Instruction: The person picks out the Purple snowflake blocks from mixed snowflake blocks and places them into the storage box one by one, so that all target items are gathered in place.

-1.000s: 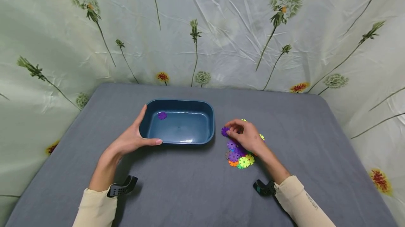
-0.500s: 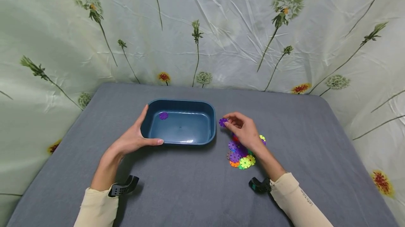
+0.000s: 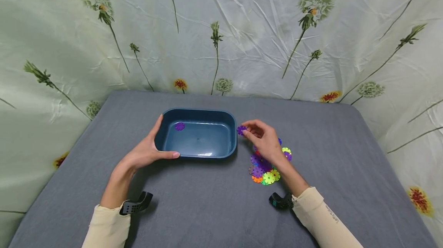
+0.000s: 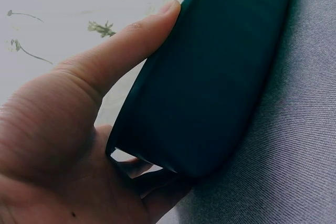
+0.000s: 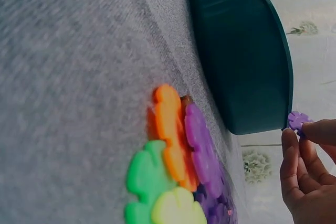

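Observation:
A blue rectangular plastic basin (image 3: 199,139) stands on the table with one purple notched disc (image 3: 179,126) inside, toward its back left. My left hand (image 3: 144,152) grips the basin's left end, thumb along the front rim and fingers around the left side. In the left wrist view the thumb (image 4: 142,38) presses on the rim. Just off the basin's right rim, my right hand (image 3: 264,140) pinches a purple snowflake disc (image 3: 241,130) between thumb and fingers. Below that hand lies a loose heap of flat toy discs (image 3: 266,169) in purple, yellow, green and orange, partly hidden by the hand and wrist.
Grey cloth covers the table (image 3: 207,209). A pale floral curtain (image 3: 242,40) hangs behind and at both sides. Black camera mounts sit on both wrists, beside cream sleeves (image 3: 325,217). In the right wrist view, an orange disc (image 5: 170,135) leans in the heap.
My right hand has lifted away from the heap and moved back and left with the purple disc, up to the basin's right rim. The left hand keeps its hold on the basin.

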The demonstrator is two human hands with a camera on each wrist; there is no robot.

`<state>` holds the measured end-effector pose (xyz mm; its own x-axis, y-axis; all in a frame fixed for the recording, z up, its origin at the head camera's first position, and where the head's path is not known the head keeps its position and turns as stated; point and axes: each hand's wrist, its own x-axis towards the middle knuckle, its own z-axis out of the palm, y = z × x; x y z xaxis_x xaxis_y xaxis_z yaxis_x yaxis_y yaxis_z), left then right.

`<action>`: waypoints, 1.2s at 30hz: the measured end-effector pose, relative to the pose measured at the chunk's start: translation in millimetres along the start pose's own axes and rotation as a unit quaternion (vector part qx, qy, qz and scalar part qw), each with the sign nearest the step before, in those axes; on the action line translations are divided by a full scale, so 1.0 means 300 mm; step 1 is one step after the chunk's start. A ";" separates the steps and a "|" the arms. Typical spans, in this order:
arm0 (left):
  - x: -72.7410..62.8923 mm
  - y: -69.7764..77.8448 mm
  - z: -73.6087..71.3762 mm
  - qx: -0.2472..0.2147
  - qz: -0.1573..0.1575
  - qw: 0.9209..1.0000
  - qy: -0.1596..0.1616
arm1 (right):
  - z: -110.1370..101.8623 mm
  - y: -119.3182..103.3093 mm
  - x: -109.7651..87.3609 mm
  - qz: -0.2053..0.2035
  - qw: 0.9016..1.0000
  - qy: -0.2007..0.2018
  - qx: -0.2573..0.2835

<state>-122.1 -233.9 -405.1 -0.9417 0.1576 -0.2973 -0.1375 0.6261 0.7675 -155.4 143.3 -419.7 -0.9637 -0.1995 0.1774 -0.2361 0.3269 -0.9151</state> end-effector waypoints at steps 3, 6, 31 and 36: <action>0.000 0.001 0.000 0.000 -0.002 1.000 0.000 | 0.004 -0.004 0.003 -0.007 1.000 0.002 0.001; 0.000 0.002 0.000 0.002 -0.003 1.000 0.000 | 0.009 -0.004 0.007 -0.015 1.000 0.004 0.004; 0.001 0.003 0.000 0.006 -0.007 1.000 0.000 | 0.069 -0.058 0.045 -0.037 0.999 0.002 0.038; -0.002 0.003 0.000 0.006 -0.006 1.000 0.000 | 0.090 -0.062 0.051 -0.050 0.998 -0.007 0.040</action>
<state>-121.8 -233.3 -404.3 -0.9398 0.1506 -0.3069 -0.1451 0.6372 0.7569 -162.5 109.2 -409.9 -0.9337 -0.2401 0.2658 -0.3206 0.2293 -0.9190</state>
